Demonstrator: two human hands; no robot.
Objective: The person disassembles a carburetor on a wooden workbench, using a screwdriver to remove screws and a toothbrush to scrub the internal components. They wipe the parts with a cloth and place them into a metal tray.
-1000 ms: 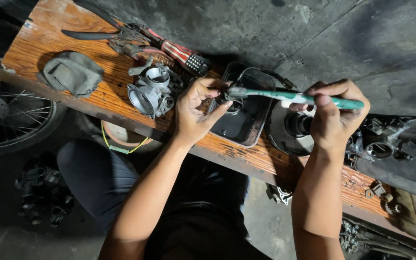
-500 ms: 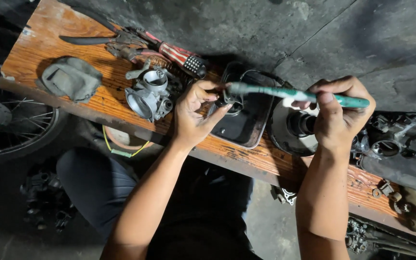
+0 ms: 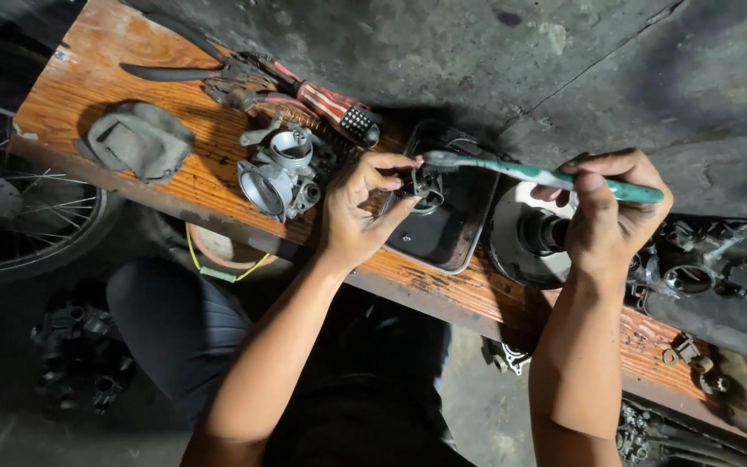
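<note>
The left hand [image 3: 358, 216] pinches a small dark metal part [image 3: 423, 183] between thumb and fingertips, held just above the black tray [image 3: 460, 235] near the middle of the wooden bench [image 3: 174, 186]. The right hand [image 3: 609, 220] is clenched around the handle of a green toothbrush [image 3: 546, 177], whose bristle end rests against the part.

Risk: the pinch covers little of the part; brush pressure could twist it free, likely dropping it into the tray or off the bench's near edge.

Surroundings: a carburettor body [image 3: 282, 169] lies just left of the left hand, pliers [image 3: 209, 79] and a grey rag [image 3: 138, 140] toward the left end, and a round metal housing [image 3: 525, 235] sits below the right hand, crowding it.
</note>
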